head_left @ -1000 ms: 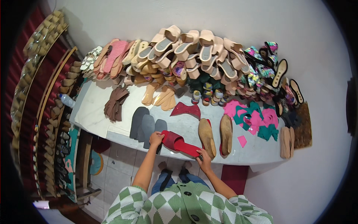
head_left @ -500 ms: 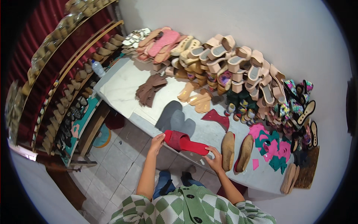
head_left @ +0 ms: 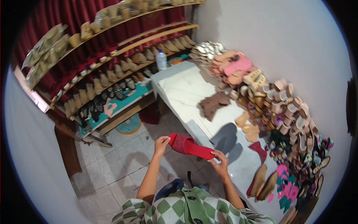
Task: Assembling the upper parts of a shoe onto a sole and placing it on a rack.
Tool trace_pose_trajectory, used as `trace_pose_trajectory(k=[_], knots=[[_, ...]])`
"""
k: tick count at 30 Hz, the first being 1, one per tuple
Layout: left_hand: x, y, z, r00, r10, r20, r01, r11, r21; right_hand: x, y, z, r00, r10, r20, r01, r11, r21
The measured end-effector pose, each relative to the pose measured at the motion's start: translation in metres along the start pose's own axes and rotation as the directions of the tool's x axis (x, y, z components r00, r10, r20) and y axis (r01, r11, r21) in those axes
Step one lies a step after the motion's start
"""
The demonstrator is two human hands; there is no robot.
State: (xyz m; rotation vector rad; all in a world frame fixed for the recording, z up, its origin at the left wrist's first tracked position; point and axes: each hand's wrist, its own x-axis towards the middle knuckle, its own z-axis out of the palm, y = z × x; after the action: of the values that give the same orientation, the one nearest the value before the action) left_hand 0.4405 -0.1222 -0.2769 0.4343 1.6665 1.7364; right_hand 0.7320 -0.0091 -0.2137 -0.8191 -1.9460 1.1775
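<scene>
A red slide sandal point(head_left: 201, 151) with a wide, darker red strap hangs level in the air between my hands, off the table's near edge. My left hand point(head_left: 162, 145) pinches its toe end; my right hand point(head_left: 220, 162) grips the heel end with the thumb on top. On the table, close by my right hand, lie grey sole-shaped sheets point(head_left: 226, 138) and a red cut piece point(head_left: 258, 151). A pair of brown shoe lasts point(head_left: 258, 180) with red at the edges stands farther right.
Piled sandals point(head_left: 294, 112) line the table point(head_left: 179, 80) along the wall. Brown strap pieces point(head_left: 213, 105) lie on its white sheet. Shelves of shoe lasts point(head_left: 128, 64) stand at the left, with a water bottle point(head_left: 161, 60) at the table's corner and a blue round object point(head_left: 128, 124) on the floor.
The view has swung to the left, so the shelves show more and the table sits farther right. The sandal stays in both hands and is now over the floor beside the table.
</scene>
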Motion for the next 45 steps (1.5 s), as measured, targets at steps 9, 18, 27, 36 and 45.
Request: trace_pose_trajectory(k=[9, 18, 27, 36, 45], knots=[[0.037, 0.043, -0.136, 0.987, -0.022, -0.162, 0.038, 0.994, 0.098, 0.071, -0.034, 0.126, 0.981, -0.097, 0.17, 0.104, 0.994, -0.032], [0.134, 0.1, -0.199, 0.977, 0.163, -0.137, -0.141, 0.977, 0.157, 0.177, -0.053, 0.206, 0.964, -0.176, 0.199, 0.176, 0.984, 0.014], [0.288, 0.21, -0.204, 0.917, 0.398, 0.004, -0.355, 0.813, 0.461, 0.302, -0.079, 0.261, 0.965, -0.261, 0.02, 0.261, 0.965, -0.015], [0.421, 0.336, -0.149, 0.836, 0.534, 0.121, -0.504, 0.663, 0.555, 0.413, -0.134, 0.281, 0.918, -0.337, -0.209, 0.332, 0.941, -0.057], [0.527, 0.388, -0.162, 0.79, 0.586, 0.18, -0.467, 0.386, 0.795, 0.471, -0.172, 0.34, 0.859, -0.434, -0.27, 0.356, 0.887, -0.294]])
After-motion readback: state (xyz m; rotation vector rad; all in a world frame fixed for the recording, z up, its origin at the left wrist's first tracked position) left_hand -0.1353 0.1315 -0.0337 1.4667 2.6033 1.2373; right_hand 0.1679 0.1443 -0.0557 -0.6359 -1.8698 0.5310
